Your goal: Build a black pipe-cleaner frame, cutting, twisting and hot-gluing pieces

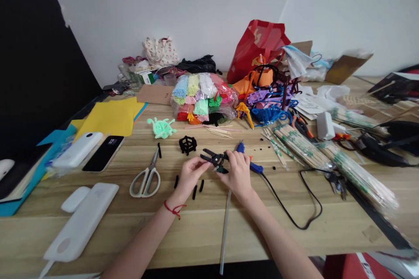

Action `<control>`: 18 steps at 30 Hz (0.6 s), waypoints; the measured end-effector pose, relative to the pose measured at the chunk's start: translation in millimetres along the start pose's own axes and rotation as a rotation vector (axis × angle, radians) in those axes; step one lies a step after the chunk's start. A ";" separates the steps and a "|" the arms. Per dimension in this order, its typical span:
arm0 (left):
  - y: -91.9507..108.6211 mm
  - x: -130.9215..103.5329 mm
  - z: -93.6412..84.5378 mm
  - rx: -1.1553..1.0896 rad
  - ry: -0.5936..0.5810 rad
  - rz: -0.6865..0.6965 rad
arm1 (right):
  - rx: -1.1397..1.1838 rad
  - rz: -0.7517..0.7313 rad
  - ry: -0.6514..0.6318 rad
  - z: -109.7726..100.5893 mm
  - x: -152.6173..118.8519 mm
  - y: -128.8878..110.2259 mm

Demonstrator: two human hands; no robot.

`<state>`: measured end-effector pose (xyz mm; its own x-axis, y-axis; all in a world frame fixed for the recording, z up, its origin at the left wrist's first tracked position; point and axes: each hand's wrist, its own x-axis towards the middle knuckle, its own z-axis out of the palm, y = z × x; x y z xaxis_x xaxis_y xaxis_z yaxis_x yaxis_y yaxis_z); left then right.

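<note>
Black-jawed pliers (212, 157) are held over the middle of the wooden table by my right hand (238, 173), whose fingers wrap round the handles. My left hand (192, 174) is closed in a pinch at the jaws; what it grips is too small to make out. A black frame-like piece (187, 144) sits just beyond my left hand. Short black pieces (195, 192) lie between my forearms. Below my right hand a clear glue stick (225, 231) points toward the front edge, and a blue glue gun (256, 167) lies partly hidden behind that hand.
White-handled scissors (145, 182) and a green fuzzy bundle (162, 127) lie to the left, with a phone (104, 154) farther left. Bagged colored stems (204, 96) and a red bag (258, 43) stand at the back. Wrapped sticks (303, 146) and a black cable (288, 213) lie right.
</note>
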<state>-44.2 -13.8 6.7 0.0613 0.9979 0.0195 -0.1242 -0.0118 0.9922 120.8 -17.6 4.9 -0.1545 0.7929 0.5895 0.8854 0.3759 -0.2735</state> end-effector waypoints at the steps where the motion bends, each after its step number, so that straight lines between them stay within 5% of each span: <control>1: 0.0 0.0 -0.2 0.003 -0.002 0.002 | 0.000 -0.003 0.001 0.1 0.0 -0.1; 18: 0.1 0.7 -2.1 0.076 0.001 0.027 | 0.015 -0.037 0.006 2.1 0.1 2.3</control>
<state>-46.2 -13.0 6.5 0.0582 0.9972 0.0465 -0.0503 -0.0436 0.9978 121.9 -15.7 2.8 -0.1844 0.7751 0.6043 0.8722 0.4125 -0.2628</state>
